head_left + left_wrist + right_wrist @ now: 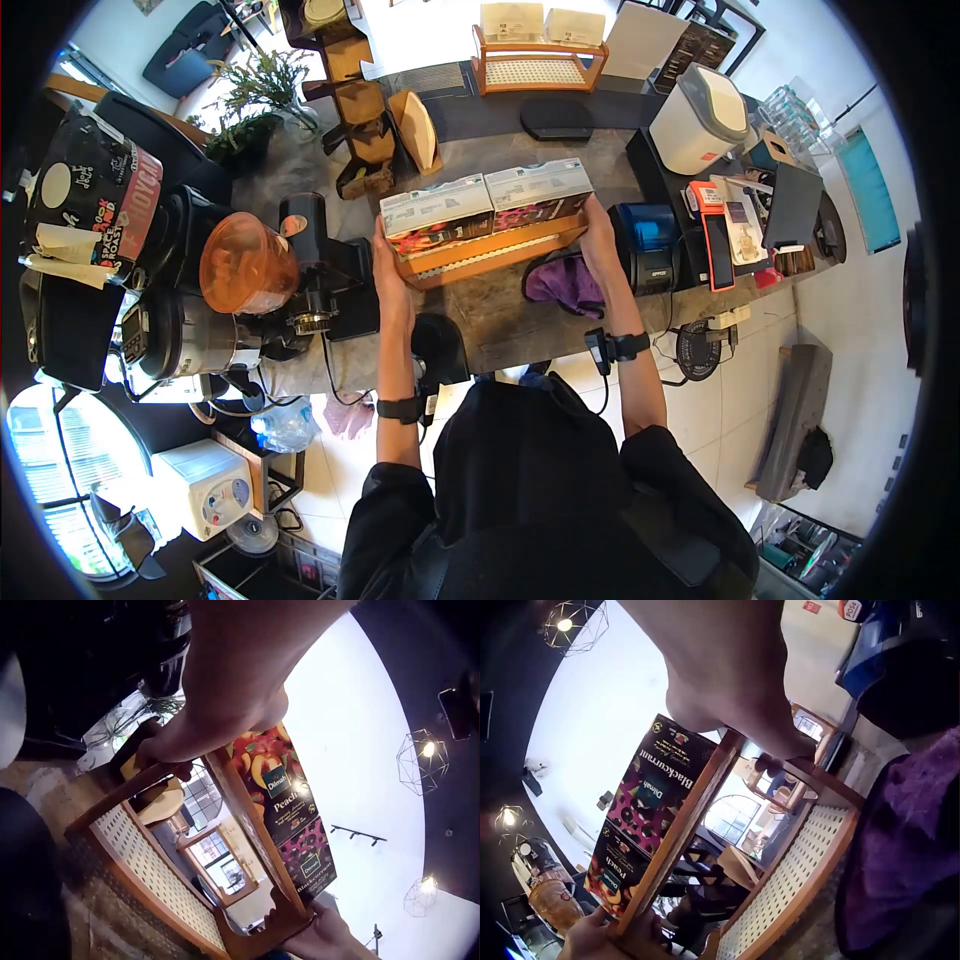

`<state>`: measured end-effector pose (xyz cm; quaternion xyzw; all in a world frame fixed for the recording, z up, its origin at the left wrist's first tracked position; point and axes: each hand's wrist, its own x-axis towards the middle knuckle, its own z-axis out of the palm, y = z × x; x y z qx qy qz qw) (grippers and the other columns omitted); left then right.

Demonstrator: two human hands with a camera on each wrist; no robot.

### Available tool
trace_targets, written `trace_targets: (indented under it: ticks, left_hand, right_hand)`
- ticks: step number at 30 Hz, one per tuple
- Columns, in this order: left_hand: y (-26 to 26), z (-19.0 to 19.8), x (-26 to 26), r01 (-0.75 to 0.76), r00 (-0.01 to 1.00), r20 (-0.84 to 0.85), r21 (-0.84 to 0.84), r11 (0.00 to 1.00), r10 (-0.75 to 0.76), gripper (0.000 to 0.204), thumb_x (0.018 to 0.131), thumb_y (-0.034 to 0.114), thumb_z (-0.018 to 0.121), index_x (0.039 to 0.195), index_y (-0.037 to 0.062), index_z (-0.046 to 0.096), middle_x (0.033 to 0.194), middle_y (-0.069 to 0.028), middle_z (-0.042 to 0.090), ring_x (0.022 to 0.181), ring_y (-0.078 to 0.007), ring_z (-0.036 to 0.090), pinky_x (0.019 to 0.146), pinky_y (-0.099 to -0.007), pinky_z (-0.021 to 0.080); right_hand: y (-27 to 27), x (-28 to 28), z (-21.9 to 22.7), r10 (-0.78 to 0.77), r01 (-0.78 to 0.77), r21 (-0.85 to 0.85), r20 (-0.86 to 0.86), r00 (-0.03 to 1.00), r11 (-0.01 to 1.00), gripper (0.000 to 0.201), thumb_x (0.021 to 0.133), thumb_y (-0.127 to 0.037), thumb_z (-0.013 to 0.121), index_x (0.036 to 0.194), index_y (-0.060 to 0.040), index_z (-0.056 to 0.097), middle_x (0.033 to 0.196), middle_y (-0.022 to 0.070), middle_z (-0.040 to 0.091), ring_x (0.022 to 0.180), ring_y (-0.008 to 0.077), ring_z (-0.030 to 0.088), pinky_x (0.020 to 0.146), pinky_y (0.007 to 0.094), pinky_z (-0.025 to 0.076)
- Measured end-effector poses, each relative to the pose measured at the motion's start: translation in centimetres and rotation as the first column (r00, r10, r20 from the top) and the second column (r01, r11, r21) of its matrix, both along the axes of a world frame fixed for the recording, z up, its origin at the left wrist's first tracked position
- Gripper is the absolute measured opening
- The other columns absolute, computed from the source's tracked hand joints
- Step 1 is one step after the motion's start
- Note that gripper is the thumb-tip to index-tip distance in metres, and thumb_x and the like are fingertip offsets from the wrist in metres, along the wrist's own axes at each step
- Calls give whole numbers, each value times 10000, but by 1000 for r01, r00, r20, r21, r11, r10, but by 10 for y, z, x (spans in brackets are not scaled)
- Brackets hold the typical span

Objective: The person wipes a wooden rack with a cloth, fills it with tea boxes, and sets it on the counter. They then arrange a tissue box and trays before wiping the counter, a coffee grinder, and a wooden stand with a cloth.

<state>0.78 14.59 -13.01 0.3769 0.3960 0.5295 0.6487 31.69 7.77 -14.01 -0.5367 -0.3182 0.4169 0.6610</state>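
Observation:
Both hands grip a wooden two-tier rack (490, 259) with woven cane shelves, one at each end. My left hand (391, 272) holds its left end; in the left wrist view its fingers reach in under the top shelf. At the right end, my right hand (600, 240) has fingers curled inside the side frame, seen in the right wrist view. Two tea boxes stand side by side on the top shelf: a Peach box (277, 784) on the left and a Blackcurrant box (654, 776) on the right. The lower cane shelf (791, 877) bears nothing visible and is close over the counter.
A purple cloth (565, 284) and a blue-black printer (645, 245) sit right of the rack. Left stand a coffee grinder (325, 250) and its orange-tinted hopper (248, 262). A similar rack (540, 72) with white boxes is at the back, near a black pad (556, 119).

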Motion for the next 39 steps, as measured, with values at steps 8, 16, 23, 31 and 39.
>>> trace_targets:
  ticks: [8,16,23,31,39]
  left_hand:
    - [-44,53,-16,-37,994,-97,144,989,51,608,1013,432,347,1474,38,309,1477,-108,372,1355,-223,354,1117,-343,248]
    - [-157,32,-70,7,999,39,-77,997,-4,520,1013,314,392,1435,16,339,1473,-115,388,1356,-234,367,1137,-394,248]
    - [-216,67,-33,295,952,-98,53,954,-289,572,1020,282,282,1493,-21,177,1526,-147,277,1390,-261,301,1145,-385,234]
    - [-311,50,71,530,847,-59,162,832,-528,583,1046,393,209,1468,-6,256,1532,-130,280,1408,-235,270,1161,-384,185]
    - [-467,54,202,783,618,-25,114,611,-786,621,1033,486,214,1485,62,248,1534,-83,290,1405,-221,280,1157,-403,161]
  right_hand:
    - [-54,-40,98,-89,71,93,206,975,993,432,1022,-195,362,1386,26,434,1364,102,501,1247,171,443,1070,291,294]
    - [-180,-53,88,-287,289,13,-101,953,957,448,1021,-298,426,1310,41,473,1272,99,507,1172,157,462,1021,327,356]
    - [-292,-40,109,-274,320,-149,265,924,936,535,995,-310,431,1382,58,411,1224,103,535,1132,156,475,986,292,368]
    - [-471,3,87,-645,677,19,324,692,736,505,984,-326,401,1262,87,486,1158,136,587,1064,166,518,934,302,413]
    - [-685,38,55,-859,869,-116,133,494,481,438,1005,-279,396,1211,89,514,1098,93,569,1005,156,498,903,293,397]
